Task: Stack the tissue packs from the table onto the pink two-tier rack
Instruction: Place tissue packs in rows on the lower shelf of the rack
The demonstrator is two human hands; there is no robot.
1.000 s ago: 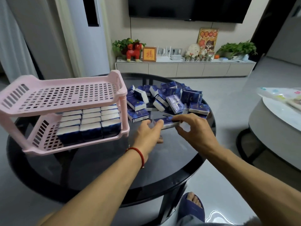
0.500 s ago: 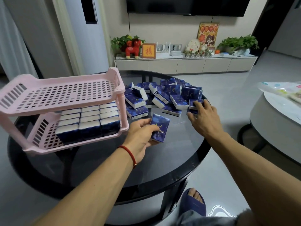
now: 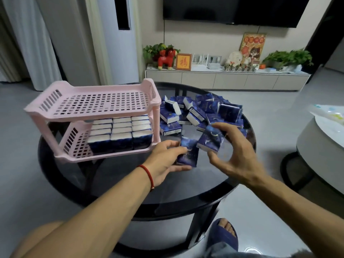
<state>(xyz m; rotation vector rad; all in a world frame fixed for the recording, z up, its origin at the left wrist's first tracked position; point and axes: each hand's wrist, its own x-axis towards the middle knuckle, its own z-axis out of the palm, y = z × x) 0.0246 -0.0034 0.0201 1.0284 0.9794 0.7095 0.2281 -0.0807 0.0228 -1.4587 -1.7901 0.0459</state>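
The pink two-tier rack [image 3: 96, 90] stands at the left of the round black glass table [image 3: 130, 183]. Its top tier is bare; the lower tier holds several blue-and-white tissue packs [image 3: 121, 135] in upright rows. A loose pile of blue tissue packs [image 3: 204, 110] lies at the table's far side. My left hand [image 3: 165, 161] grips one blue pack [image 3: 188, 153] just right of the rack's front corner. My right hand [image 3: 236, 153] holds a second blue pack [image 3: 211, 139] close beside the first, a little above the glass.
A white round table [image 3: 323, 146] with a plastic wrapper stands at the right. A TV cabinet [image 3: 223, 79] with plants and ornaments runs along the back wall. My slippered foot [image 3: 223, 233] rests below the table's front edge.
My right hand reached into the pile, took a second pack and drew it back toward my left hand. The left hand keeps the first pack it received.
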